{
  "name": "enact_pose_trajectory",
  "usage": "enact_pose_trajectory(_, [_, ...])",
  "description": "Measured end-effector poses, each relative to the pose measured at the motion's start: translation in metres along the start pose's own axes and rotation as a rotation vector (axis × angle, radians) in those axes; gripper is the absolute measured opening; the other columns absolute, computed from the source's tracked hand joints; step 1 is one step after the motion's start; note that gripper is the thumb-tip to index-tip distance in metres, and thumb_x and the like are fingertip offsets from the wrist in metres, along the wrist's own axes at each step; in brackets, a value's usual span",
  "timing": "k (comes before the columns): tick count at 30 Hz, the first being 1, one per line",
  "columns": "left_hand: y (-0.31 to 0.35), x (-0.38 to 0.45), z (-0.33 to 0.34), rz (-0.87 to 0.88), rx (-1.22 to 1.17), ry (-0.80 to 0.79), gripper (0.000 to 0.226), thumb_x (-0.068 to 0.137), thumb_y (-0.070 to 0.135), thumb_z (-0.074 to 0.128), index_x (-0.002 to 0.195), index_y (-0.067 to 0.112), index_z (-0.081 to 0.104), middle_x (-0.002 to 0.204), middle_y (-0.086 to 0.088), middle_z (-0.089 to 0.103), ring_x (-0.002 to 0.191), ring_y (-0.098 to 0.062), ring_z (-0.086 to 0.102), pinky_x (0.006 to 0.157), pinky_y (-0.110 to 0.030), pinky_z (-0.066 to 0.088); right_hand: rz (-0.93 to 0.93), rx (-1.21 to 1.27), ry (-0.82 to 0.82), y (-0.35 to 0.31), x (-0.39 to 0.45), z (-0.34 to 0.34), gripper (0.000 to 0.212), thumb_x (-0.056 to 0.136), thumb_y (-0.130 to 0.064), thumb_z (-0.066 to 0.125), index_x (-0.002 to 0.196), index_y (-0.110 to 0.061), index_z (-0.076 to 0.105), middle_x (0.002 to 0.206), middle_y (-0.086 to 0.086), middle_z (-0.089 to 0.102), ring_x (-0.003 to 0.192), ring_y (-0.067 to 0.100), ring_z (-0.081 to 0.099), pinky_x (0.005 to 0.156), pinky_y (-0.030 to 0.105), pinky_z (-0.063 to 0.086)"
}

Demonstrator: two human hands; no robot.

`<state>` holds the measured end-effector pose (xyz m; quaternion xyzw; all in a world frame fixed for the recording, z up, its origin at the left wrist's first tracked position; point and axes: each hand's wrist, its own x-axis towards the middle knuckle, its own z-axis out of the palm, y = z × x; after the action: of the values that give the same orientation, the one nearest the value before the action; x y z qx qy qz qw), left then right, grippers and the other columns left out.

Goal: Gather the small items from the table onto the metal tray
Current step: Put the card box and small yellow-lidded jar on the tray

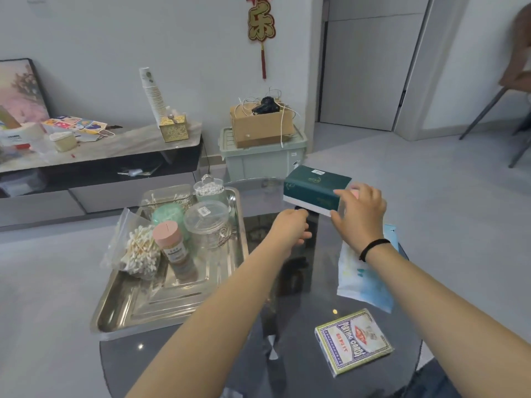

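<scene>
Green-wrapped tissue pack (314, 188) sits lifted at the far side of the dark glass bench (287, 326), pinched at its near right end by the right hand (360, 214), whose fingers curl over the top and thumb presses the pale underside. That end grip probably frees the pack to swing left toward the metal tray (172, 305), which lies at the bench's left edge and partly overhangs it. The pack's long axis runs roughly left to right, tilted a little so its left end sits farther away; its broad green face is turned up and toward the camera.

Just below the pack, the left hand (291, 225) is closed in a loose fist around something small and dark; what it is cannot be made out. Keeping one item in each hand looks like a way to carry two things across at once.

On the tray, the far half is already crowded: a bag of cotton swabs (138, 248), a pink-capped bottle (172, 248), a clear lidded jar (208, 222) and a swab pot (209, 188) behind it. The near half is bare metal, the obvious room for flat items.

Left on the bench are a box of playing cards (355, 341), its long axis slanting toward the far right, and a pale blue packet (363, 280) under the right forearm.
</scene>
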<state>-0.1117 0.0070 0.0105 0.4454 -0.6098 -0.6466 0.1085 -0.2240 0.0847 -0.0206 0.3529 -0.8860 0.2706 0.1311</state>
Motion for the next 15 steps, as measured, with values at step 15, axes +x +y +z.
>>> enact_pose_trajectory(15, [-0.013, 0.002, 0.025, 0.073, 0.098, -0.035, 0.017, 0.095, 0.023, 0.043, 0.103, 0.020, 0.057, 0.104, -0.004, 0.059, 0.088, -0.017, 0.060, 0.075, -0.027, 0.047, -0.055, 0.270, -0.008, 0.023, 0.012, -0.016, 0.040, 0.086, -0.007, 0.056, 0.124, -0.017, 0.058, 0.121, 0.014, 0.049, 0.116, 0.035, 0.043, 0.096, 0.036, 0.038])
